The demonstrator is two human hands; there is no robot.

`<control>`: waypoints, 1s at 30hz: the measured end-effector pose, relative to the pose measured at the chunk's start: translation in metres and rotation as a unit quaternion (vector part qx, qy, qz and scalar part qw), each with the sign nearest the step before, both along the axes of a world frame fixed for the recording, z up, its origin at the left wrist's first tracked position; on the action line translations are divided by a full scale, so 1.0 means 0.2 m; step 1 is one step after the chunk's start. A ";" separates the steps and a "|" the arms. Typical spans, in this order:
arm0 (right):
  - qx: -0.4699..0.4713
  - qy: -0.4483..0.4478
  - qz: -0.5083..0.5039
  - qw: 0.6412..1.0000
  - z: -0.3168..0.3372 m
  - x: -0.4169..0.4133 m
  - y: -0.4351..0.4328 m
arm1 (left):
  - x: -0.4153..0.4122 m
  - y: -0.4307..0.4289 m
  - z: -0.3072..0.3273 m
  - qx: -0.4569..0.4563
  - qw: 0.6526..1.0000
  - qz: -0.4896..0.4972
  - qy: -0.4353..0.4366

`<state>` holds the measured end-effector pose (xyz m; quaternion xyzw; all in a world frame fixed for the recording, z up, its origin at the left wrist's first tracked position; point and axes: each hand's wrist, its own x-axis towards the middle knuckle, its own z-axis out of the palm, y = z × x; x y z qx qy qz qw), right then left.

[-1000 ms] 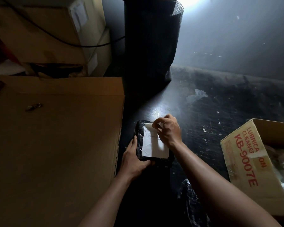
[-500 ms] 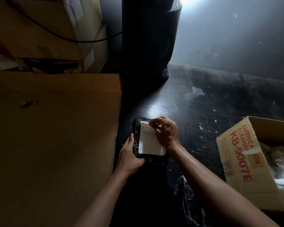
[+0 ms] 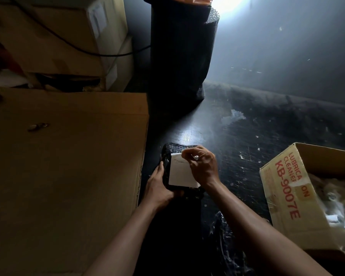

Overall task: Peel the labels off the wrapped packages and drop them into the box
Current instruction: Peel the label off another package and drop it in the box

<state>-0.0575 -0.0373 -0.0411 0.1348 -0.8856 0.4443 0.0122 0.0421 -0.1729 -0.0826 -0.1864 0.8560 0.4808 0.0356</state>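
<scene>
Head | box [image 3: 283,196]: crumpled scraps [image 3: 335,200] | right hand [image 3: 202,166] pinches label [image 3: 180,174] on package [image 3: 167,153]

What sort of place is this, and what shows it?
Probably a storeroom or packing area: stacked brown cardboard boxes, a tall black bubble-wrap roll, and an open red-lettered cardboard carton holding scraps.

Level: dim, murky | Source: blown-out white glare [image 3: 225,3] far beyond both hands | Sheen: pale patch on scuffed black tabletop [image 3: 247,140] just past right hand [image 3: 202,168] | Shadow: flat brown cardboard surface [image 3: 68,166] beside left hand [image 3: 157,188] | Edges: wide-angle bowing, soft
</scene>
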 end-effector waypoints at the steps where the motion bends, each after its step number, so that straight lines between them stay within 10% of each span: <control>1: -0.001 -0.004 0.000 1.000 0.01 0.00 0.00 | 0.00 0.00 0.00 0.006 1.000 0.000 0.001; 30: -0.052 0.065 0.015 0.996 0.47 0.19 0.17 | 0.00 0.01 0.06 -0.012 0.999 -0.017 -0.043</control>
